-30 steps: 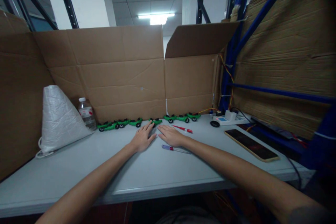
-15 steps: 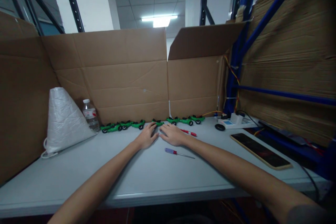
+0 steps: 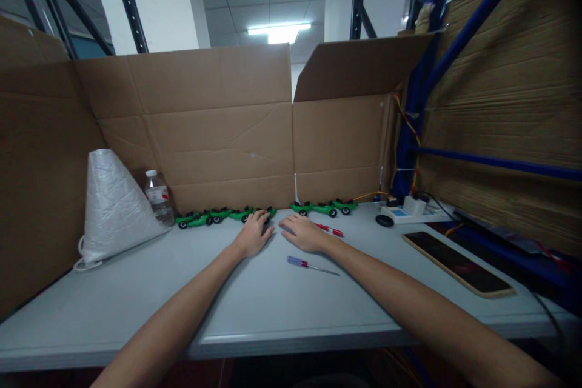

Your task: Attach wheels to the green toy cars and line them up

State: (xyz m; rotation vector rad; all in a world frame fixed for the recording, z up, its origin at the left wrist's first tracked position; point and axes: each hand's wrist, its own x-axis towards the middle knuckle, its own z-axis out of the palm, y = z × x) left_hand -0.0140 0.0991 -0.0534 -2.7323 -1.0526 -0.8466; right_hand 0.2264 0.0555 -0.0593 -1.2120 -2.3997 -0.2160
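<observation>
My left hand [image 3: 253, 235] rests on the table with its fingers stretched forward and its thumb apart. Its fingertips reach a green toy car [image 3: 271, 212], which is partly hidden behind them. My right hand [image 3: 304, 234] lies flat with fingers spread, holding nothing. Just beyond it sit several green toy cars [image 3: 324, 209] with black wheels. More green cars [image 3: 195, 220] line up left of my left hand. A red screwdriver [image 3: 334, 231] lies beside my right wrist. Nearer to me is a screwdriver with a purple handle [image 3: 297, 262].
Cardboard walls [image 3: 218, 139] enclose the white table [image 3: 291, 315]. A silvery-white bag [image 3: 116, 212] and a water bottle [image 3: 159, 197] stand at the left. On the right are a phone [image 3: 459, 263], a black ring [image 3: 384, 220], a power strip [image 3: 418, 212] and a blue rack post [image 3: 404, 163].
The toy car between my hands has shifted left, up against the left row, with my left hand at it. My right hand has come away from that car. The view has shifted slightly.
</observation>
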